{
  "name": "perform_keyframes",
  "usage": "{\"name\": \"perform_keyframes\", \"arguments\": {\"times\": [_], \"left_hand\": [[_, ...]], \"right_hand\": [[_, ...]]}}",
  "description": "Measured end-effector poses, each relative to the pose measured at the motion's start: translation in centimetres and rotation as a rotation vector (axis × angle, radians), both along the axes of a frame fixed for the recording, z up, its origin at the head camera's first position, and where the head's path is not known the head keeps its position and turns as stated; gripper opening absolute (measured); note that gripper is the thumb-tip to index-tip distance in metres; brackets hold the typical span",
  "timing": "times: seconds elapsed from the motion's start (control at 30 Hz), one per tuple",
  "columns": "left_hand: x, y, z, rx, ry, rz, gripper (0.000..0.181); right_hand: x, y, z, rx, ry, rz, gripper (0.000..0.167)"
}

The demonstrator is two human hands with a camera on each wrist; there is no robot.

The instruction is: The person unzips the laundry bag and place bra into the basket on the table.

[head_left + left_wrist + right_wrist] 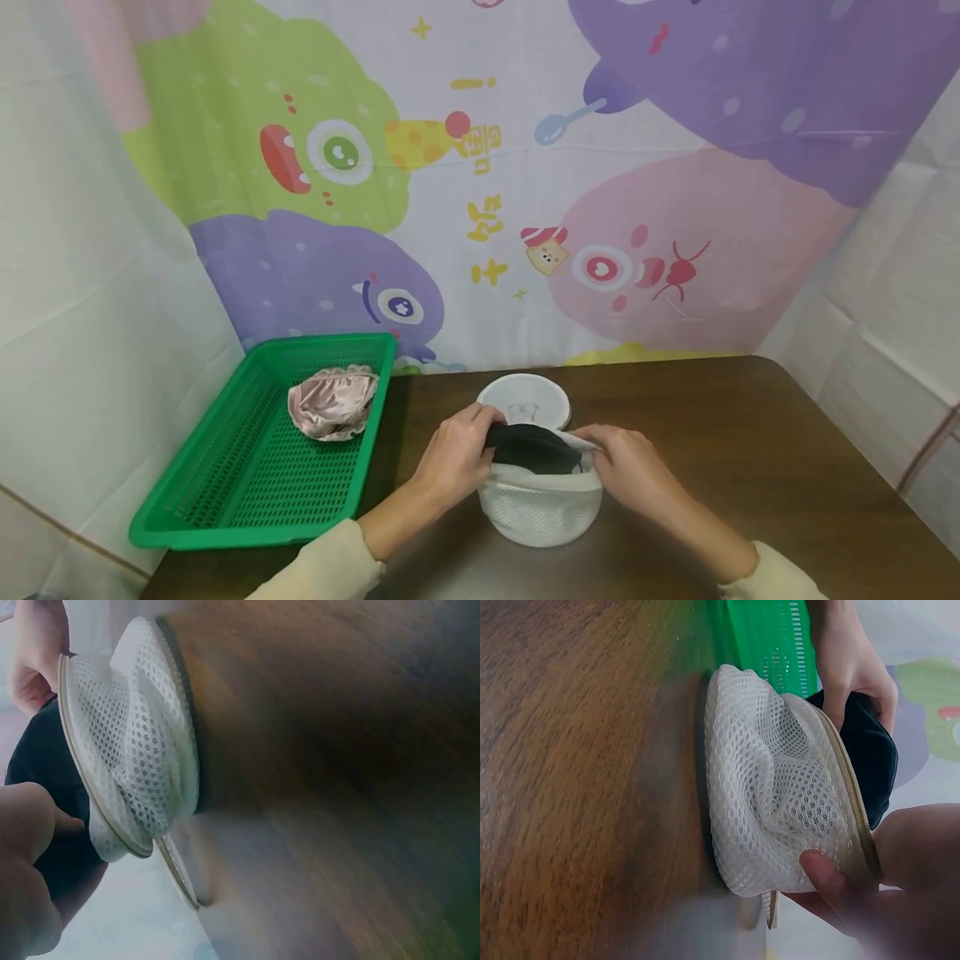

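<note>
A white mesh laundry bag [540,510] with a zipped rim stands on the table in front of me, its mouth open. A folded black cloth garment [534,447] is partly inside the mouth; its exact kind cannot be told. My left hand [453,454] pinches the garment at its left end, thumb and fingers on either side, as the right wrist view shows too. At the bag's right edge my right hand [633,468] grips the rim, with the thumb on the mesh [780,787]. Behind the mouth lies the bag's round white lid [528,398].
To the left sits a green plastic basket [366,450] with slotted sides. Inside it lies a pink satin undergarment [333,404] with ruffled edges. The brown wooden table [697,417] meets a cartoon-printed cloth [517,325] at the back.
</note>
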State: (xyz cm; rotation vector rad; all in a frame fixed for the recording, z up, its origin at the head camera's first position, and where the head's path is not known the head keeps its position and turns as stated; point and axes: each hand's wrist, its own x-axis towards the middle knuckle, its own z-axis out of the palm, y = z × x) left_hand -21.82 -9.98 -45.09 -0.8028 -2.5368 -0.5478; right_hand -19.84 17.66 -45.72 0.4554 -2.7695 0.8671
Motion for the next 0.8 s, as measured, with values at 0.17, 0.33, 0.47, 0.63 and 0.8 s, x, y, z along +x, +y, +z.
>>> {"name": "perform_keyframes", "arguments": {"times": [0.17, 0.33, 0.47, 0.63, 0.8], "left_hand": [[-0.3, 0.2, 0.2, -0.14, -0.026, -0.001, 0.043], [-0.4, 0.6, 0.4, -0.22, -0.064, 0.005, 0.037], [-0.6, 1.0, 0.4, -0.247, -0.09, 0.006, 0.033], [-0.6, 1.3, 0.1, -0.261, -0.065, 0.002, 0.03], [-0.5, 1.6, -0.1, -0.27, -0.034, -0.008, 0.029]], "right_hand": [[0.0, -0.1, 0.1, -0.006, -0.001, 0.001, 0.037], [0.1, -0.3, 0.2, -0.011, -0.001, 0.003, 0.036], [0.2, -0.4, 0.3, -0.009, -0.006, 0.001, 0.037], [0.2, -0.6, 0.4, -0.002, -0.001, 0.0, 0.037], [0.2, -0.6, 0.2, 0.001, 0.002, -0.002, 0.038]]}}
